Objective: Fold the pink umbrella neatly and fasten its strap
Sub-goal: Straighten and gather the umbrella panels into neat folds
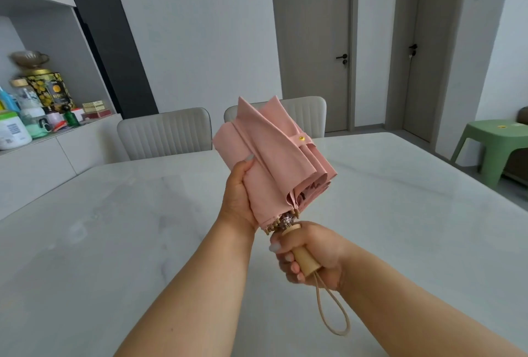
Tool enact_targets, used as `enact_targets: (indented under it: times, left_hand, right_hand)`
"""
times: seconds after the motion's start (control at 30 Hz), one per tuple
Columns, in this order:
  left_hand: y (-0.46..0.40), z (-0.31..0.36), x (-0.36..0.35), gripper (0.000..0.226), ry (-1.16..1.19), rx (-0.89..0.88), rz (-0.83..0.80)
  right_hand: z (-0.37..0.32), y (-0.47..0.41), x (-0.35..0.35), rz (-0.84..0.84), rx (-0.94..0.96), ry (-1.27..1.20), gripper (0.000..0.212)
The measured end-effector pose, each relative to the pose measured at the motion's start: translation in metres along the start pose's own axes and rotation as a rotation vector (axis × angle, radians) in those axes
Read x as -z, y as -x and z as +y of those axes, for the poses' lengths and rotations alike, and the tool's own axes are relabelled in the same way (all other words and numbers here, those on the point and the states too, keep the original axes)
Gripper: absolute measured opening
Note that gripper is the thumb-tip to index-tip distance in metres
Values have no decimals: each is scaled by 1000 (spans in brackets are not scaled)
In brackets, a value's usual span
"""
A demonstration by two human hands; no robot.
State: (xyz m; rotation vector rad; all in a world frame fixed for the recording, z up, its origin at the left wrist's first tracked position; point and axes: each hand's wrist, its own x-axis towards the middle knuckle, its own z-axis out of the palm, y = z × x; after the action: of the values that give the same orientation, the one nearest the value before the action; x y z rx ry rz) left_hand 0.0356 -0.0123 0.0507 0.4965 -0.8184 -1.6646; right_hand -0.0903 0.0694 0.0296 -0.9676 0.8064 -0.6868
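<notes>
The pink umbrella (274, 156) is collapsed and held up above the white table, tip pointing away from me, its canopy in loose uneven pleats. My left hand (238, 193) wraps the left side of the canopy fabric. My right hand (310, 253) is closed round the wooden handle (303, 256) below it. A beige cord loop (333, 311) hangs from the handle's end. The pink strap with its gold snap (301, 137) sticks out loose on the canopy's right side, not wrapped around.
The white marble table (128, 228) spreads under my arms. Two grey chairs (165, 133) stand at its far edge. A sideboard at left carries bottles and tins (31, 108). A green stool (491, 145) stands at right, doors behind.
</notes>
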Motion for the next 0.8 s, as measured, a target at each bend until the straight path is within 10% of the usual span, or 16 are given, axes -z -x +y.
enact_targets:
  times: [0.23, 0.53, 0.8]
  left_hand:
    - [3, 0, 7, 74, 156, 12, -208]
    - [3, 2, 9, 27, -76, -75, 191]
    - [5, 7, 14, 35, -40, -66, 102]
  right_hand:
    - [9, -15, 4, -608, -148, -468, 30]
    - [2, -10, 3, 547, 35, 672, 25]
    - [4, -9, 0, 275, -11, 325, 31]
